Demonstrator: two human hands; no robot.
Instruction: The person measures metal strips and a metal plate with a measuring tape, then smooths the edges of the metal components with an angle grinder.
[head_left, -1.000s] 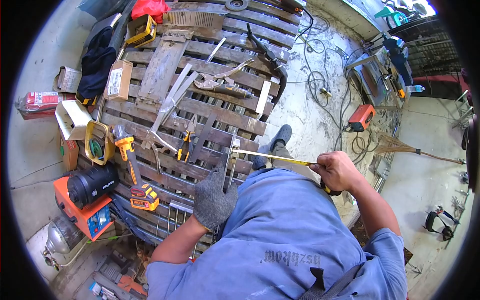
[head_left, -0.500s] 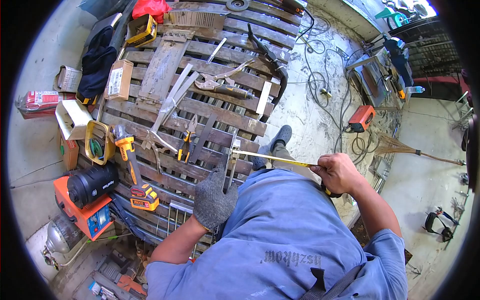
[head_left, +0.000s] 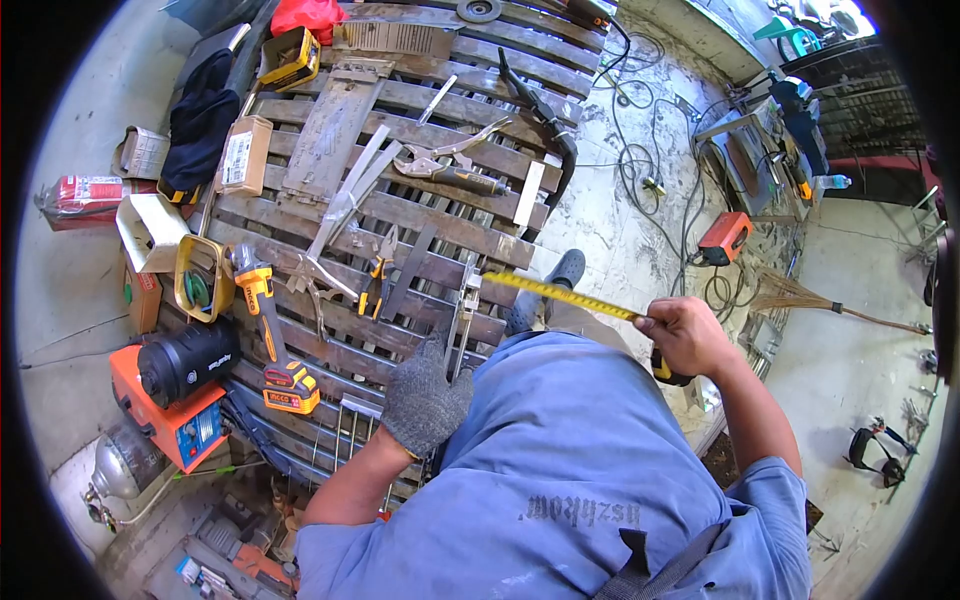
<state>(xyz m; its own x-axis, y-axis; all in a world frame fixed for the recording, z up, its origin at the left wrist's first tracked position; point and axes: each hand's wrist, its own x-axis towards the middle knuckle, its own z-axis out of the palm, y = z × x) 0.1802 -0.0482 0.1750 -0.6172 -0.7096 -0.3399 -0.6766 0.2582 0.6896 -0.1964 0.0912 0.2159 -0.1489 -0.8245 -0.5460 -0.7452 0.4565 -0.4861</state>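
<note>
A tape measure with a black and yellow case is in my bare right hand, its fingers closed around it. The extended yellow blade points left over my shoe, its free end close to the upper part of a narrow metal bar. My left hand, in a grey knit glove, is wrapped round the lower part of that bar at the edge of the slatted bench. Combination pliers and a flat dark metal strip lie just beyond the glove.
On the bench lie an angle grinder, locking pliers, metal strips and a cardboard piece. An orange welding machine stands at left. Cables and a broom lie on the floor at right.
The tape blade's end has come away from the metal bar, and its marked yellow face now turns toward me. My right hand has shifted slightly; the left stays on the bar.
</note>
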